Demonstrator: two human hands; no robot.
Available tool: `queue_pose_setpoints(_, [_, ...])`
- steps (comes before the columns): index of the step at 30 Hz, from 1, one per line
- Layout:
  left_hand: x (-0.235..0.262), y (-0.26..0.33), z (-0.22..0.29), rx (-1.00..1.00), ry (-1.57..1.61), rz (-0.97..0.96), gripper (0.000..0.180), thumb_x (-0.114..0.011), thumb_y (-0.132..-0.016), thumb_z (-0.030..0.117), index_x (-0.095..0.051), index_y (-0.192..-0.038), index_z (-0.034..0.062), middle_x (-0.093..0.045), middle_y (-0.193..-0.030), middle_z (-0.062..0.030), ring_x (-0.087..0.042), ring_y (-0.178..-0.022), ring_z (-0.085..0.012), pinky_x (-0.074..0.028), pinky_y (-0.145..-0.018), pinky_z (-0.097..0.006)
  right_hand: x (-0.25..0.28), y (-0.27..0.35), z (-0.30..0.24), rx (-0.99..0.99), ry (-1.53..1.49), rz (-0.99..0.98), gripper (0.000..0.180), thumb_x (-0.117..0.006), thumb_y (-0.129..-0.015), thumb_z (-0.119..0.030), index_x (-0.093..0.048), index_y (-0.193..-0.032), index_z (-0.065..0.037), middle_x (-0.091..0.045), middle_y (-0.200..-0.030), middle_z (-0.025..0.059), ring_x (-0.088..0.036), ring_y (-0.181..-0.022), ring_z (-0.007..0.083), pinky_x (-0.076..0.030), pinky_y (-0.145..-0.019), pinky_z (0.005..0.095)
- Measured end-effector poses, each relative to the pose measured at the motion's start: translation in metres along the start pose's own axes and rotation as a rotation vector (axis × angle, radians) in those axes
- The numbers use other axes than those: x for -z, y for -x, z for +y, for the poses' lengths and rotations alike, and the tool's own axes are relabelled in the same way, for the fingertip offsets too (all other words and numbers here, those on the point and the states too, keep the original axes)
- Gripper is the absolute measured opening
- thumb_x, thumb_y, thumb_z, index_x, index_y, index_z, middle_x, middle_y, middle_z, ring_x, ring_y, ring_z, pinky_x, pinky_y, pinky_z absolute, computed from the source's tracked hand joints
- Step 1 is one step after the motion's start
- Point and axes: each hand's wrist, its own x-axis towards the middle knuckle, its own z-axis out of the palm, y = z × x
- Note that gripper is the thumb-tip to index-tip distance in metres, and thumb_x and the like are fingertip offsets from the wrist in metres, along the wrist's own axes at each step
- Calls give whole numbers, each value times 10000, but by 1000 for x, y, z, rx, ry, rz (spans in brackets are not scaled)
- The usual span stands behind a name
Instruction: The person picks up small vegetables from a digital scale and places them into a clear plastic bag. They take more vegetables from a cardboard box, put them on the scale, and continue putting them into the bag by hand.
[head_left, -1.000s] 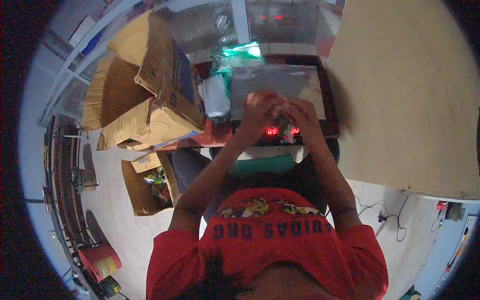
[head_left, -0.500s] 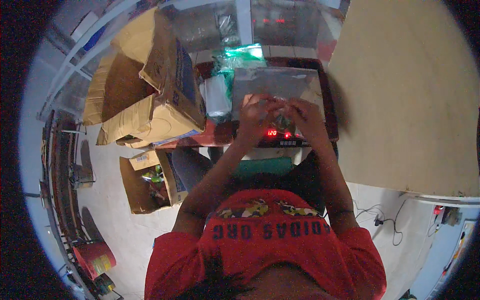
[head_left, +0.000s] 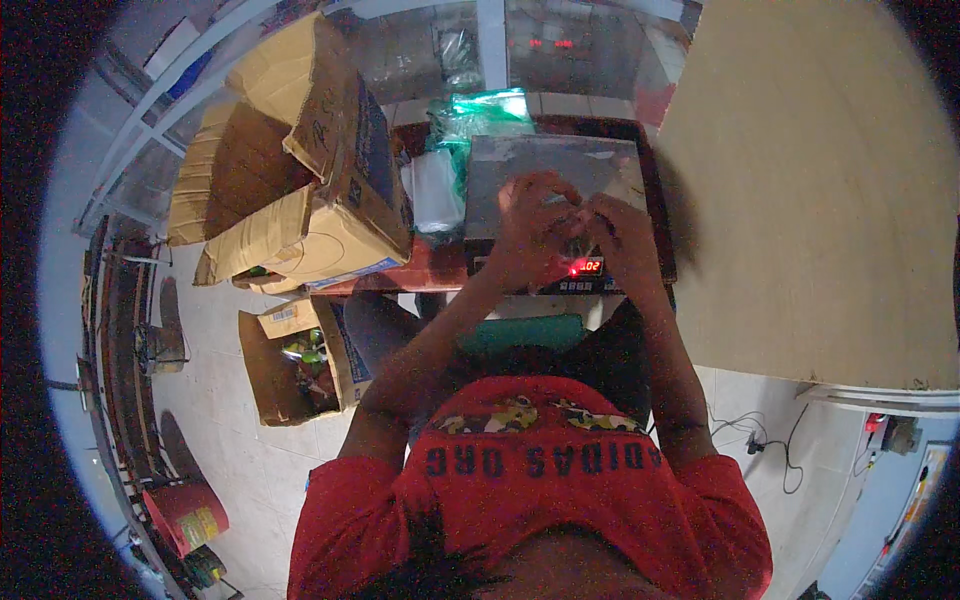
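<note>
tightly, really: clear plastic bags (head_left: 434,192) crowd the scale's (head_left: 550,155) left edge, the big open carton (head_left: 355,225) beyond; rightward, a strip of table (head_left: 655,205) before the tan board (head_left: 820,190). left hand (head_left: 535,215) and right hand (head_left: 622,228) curl inward over the scale's front, a small blurred translucent item (head_left: 578,244) between them; which fingers pinch it, cannot tell.

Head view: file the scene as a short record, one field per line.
Left hand: above the scale, fingers bent
Right hand: beside it, fingertips close to the left's
Held: too blurred to tell
Scale: flat grey top, red digits lit on near side
Left of scale: pale plastic, large open carton
Lower left: smaller open carton, partly filled
</note>
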Motion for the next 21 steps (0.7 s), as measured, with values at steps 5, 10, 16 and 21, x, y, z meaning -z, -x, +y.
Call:
queue_pose_setpoints(5, [9,-1,16,-21,5,-48,180,-625,-740,208,-646,-896,120,-557,-1059,-24,-451,-1081,-261,-283,-938,-440,-5,7,7,-81,-121,89,136,-580,-826,-100,-554,-844,32,-572,-733,94,-527,-645,194,-423,-611,299])
queue_pose_setpoints(10, [0,10,15,-6,-12,0,163,-612,-738,193,-638,-874,107,-555,-1059,-30,-455,-1071,-269,-288,-935,-446,-17,15,22,-246,-587,97,76,-555,-842,-89,-562,-825,-16,-518,-702,-23,-453,-646,41,-360,-545,226])
queue_pose_setpoints(16, [12,8,24,36,94,-69,170,-602,-737,130,-624,-904,106,-538,-1090,-52,-478,-1046,-286,-306,-938,-456,-34,20,43,-310,-632,151,65,-556,-860,-104,-570,-838,-45,-502,-717,-43,-422,-637,14,-338,-533,201])
queue_pose_setpoints(21, [4,14,22,7,373,132,243,-601,-802,116,-568,-1043,103,-536,-1106,-71,-505,-1009,-264,-407,-850,-413,-22,-2,43,-89,-388,83,139,-578,-871,-160,-564,-831,-28,-530,-748,-5,-482,-662,66,-400,-582,235])
